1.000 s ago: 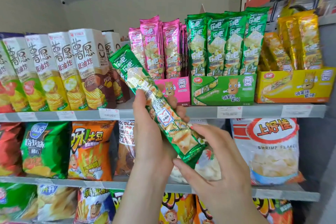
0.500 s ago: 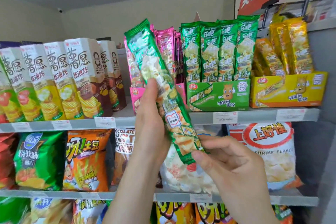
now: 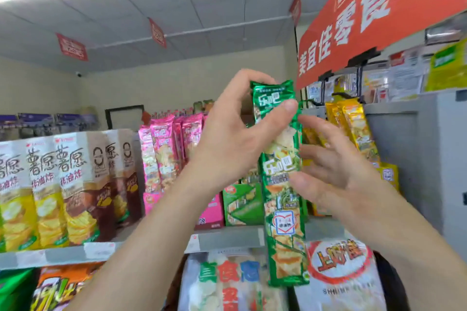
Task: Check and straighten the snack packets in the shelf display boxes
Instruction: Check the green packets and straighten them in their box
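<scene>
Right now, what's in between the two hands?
The long green packet stands upright between them in the head view: the left hand pinches its top, and the right hand, fingers straight, is at its side.

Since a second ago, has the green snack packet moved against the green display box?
Yes. The green snack packet has swung from tilted, left of the green display box, to upright in front of it.

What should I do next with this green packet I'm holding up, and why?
Probably ease it forward and down into the green box. Your left hand pinches the green packet near its top, so it hangs upright; your right hand is open at its side, ready to guide. The box sits on the shelf behind the packet, so a short move should seat it.
</scene>
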Demonstrator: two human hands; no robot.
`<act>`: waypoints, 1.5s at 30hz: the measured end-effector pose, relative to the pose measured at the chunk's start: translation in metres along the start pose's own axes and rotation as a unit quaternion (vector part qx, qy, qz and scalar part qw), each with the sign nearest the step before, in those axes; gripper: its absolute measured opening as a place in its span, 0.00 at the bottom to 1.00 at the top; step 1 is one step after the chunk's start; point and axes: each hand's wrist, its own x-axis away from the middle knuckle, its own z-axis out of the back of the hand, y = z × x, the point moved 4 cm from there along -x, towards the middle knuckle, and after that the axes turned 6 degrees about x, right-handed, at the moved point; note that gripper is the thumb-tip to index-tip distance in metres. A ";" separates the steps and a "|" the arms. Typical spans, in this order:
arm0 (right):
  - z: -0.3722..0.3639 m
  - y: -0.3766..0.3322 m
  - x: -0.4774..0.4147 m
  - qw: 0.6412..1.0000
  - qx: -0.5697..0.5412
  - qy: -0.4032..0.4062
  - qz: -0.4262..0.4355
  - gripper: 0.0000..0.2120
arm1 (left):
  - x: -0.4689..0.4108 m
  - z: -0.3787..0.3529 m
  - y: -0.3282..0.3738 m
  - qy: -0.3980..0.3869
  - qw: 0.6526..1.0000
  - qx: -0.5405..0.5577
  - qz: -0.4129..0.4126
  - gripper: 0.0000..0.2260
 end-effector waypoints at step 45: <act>0.076 0.085 -0.162 0.976 0.197 -0.077 -0.046 0.14 | -0.169 0.027 -0.055 0.153 0.913 -0.357 -0.124 0.14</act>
